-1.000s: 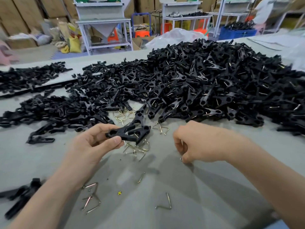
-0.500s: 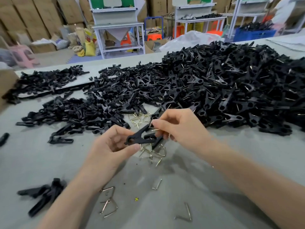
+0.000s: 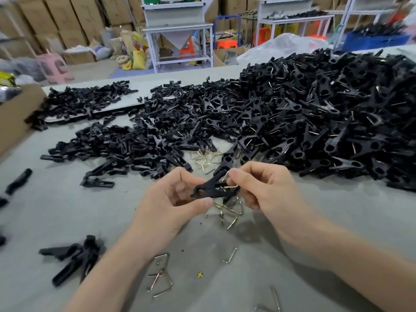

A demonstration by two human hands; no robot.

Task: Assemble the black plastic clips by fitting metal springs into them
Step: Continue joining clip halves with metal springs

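1. Black plastic clip (image 3: 211,190) up at centre frame, pinched near its round end between thumb and fingers of the left hand (image 3: 171,203). Held clear of the worktop (image 3: 67,217), probably to steady it for the fit.
2. Right hand (image 3: 265,188) curled tight around a metal spring (image 3: 229,180), nosing it against the clip's open tail. Judged mid-seating, not yet home.
3. Loose springs (image 3: 227,210) scattered just below both hands, kept close for quick picking.
4. Big heap of clips (image 3: 315,113) glinting with wire at upper right, bare clip parts (image 3: 126,149) spread centre left. Sorted apart, presumably to avoid mixing.
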